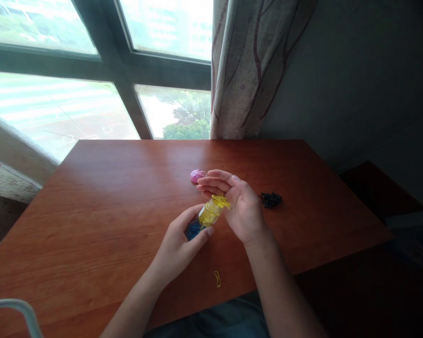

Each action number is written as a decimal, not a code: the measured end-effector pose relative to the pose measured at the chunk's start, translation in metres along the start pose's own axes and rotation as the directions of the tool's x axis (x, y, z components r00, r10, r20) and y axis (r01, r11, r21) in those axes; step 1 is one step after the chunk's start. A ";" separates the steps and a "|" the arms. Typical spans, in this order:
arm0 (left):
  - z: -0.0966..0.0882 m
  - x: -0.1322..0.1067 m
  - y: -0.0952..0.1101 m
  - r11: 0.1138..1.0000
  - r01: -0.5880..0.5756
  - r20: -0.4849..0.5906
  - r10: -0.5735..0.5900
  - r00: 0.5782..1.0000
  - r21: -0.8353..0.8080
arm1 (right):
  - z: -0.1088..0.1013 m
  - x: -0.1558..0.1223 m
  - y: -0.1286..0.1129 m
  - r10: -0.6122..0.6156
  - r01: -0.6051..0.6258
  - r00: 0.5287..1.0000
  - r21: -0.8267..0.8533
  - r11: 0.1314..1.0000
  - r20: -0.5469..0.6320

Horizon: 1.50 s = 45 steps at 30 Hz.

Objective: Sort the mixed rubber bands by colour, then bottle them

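My left hand [183, 239] is wrapped round a small clear jar [207, 215], tilted with its mouth up and to the right. Yellow rubber bands [219, 202] bulge out of the mouth, and blue rubber bands [193, 228] show at the lower end. Close beside the mouth, my right hand [241, 202] is cupped with its fingers stretched out to the left. Whether its palm touches the yellow bands I cannot tell. One loose yellow rubber band [217, 279] lies on the table near the front edge, below the hands.
On the brown wooden table [109, 202], a pink item [197, 176] sits behind my right fingers, partly hidden. A pile of black bands [270, 200] lies right of my right wrist. A window and a curtain [246, 70] stand behind. A pale curved tube [17, 305] shows at lower left.
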<state>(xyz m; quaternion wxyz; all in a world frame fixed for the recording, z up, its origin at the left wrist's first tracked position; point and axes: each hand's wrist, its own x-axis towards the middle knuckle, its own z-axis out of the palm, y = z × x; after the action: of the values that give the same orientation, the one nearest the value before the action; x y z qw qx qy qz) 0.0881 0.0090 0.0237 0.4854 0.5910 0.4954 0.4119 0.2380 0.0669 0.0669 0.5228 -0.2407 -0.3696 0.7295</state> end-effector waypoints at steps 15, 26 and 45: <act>0.002 -0.001 -0.003 0.998 -0.006 0.004 0.006 1.000 -0.069 | 0.019 -0.018 -0.024 -0.098 0.153 0.982 -0.386 0.910 0.159; 0.005 -0.002 -0.004 0.992 -0.013 0.020 0.016 1.000 -0.124 | 0.026 -0.011 -0.031 -0.141 0.161 0.980 -0.149 0.976 0.141; -0.026 -0.010 -0.005 0.981 0.048 -0.153 -0.077 0.985 -0.186 | -0.024 -0.049 -0.024 -0.095 0.087 0.994 -0.880 0.467 0.049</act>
<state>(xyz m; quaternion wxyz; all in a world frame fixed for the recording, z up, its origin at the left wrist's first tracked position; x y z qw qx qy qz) 0.0606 0.0037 0.0240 0.5088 0.4936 0.5113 0.4858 0.2863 0.0326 0.0698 0.3643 -0.4575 -0.7021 0.4063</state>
